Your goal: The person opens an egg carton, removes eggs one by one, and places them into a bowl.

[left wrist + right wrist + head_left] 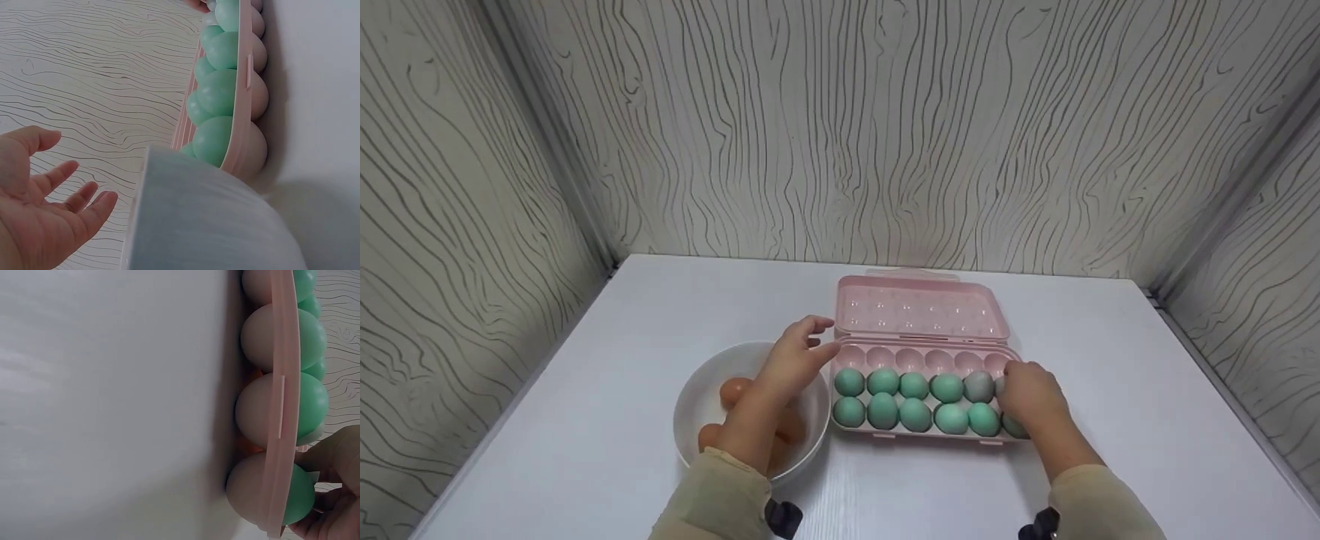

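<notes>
A pink egg carton lies open with its lid tipped back. Green eggs fill its front and middle rows; the back row's hollows show bare. At the carton's right end my right hand pinches a pale egg at the end of the middle row, mostly hidden by the fingers. Over the white bowl hovers my left hand, thumb and fingers spread apart and holding nothing, fingertips close to the carton's left end. Brown eggs lie in the bowl, partly covered by the left forearm.
Both the bowl and the carton stand on a white table, the bowl close against the carton's left side. Wood-grain patterned panels rise behind the table and on both sides.
</notes>
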Demonstrator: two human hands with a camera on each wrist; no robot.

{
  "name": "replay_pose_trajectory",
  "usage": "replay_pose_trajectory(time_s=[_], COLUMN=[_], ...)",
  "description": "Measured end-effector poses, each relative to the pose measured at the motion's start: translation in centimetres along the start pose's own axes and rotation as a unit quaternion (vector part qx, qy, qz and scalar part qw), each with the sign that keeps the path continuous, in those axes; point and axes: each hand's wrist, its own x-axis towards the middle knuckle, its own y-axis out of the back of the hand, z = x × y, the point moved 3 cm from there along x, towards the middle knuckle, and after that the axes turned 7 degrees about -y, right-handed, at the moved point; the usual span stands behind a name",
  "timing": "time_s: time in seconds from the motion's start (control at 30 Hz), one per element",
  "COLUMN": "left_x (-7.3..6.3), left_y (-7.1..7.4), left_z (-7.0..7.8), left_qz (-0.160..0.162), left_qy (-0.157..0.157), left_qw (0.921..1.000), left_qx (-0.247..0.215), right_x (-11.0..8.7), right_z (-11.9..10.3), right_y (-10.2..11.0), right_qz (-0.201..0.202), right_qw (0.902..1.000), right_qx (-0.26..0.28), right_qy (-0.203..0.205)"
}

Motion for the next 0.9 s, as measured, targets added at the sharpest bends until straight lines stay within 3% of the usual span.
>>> replay_pose_trajectory(time_s=[0.4, 0.67, 0.9], left_x=[0.0, 0.1, 0.2], left_y=[-0.3, -0.2, -0.1], left_z=[0.1, 0.0, 0.0], left_qz=[-0.014, -0.021, -0.015], left_qy=[0.002, -0.010, -0.018], left_qw=[0.9999, 0.9997, 0.9995], left_qx=[0.008, 0.004, 0.018], right_x=[0.5, 0.6, 0.6], right_z=[1.1, 1.0, 0.9], right_y=[1.4, 1.1, 0.9], right_qz=[-0.018, -0.039, -0.025], right_qw=[0.9944, 0.9944, 0.9975], right_qx=[0.104, 0.097, 0.066], right_qy=[-0.011, -0.018, -0.004])
